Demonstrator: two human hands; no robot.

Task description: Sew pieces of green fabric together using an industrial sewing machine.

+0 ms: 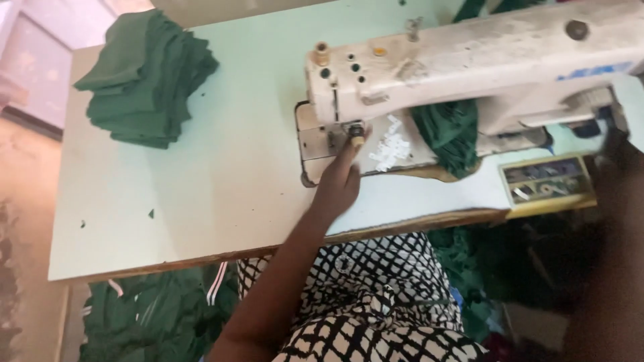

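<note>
The pale green tabletop (pixel 221 167) spreads wide to the left of the left hand (pixel 339 179), with bare surface running out to its far left edge and to the worn wooden front edge just below the wrist; that is the broadest free stretch around the hand. To the right of the hand and above it, the off-white sewing machine (pixel 483 60) fills the space, its arm reaching toward the right border, scuffed and stained, with small knobs and holes on its head. Far up and left of the hand, well apart, lies a stack (pixel 144 80) of folded dark green cloth. Just right of the hand, under the machine's arm, a bunched green cloth (pixel 451 137) hangs across the bed, and between it and the hand lies a scatter of small white labels (pixel 390 149). Further right sits a shallow yellow tray (pixel 547 182) of small parts. The left hand is stretched flat, fingers extended, its tips touching the needle area (pixel 354 131) at the machine's head, grasping nothing that shows. The right arm is a dark blur at the right border; its hand's state cannot be told.
</note>
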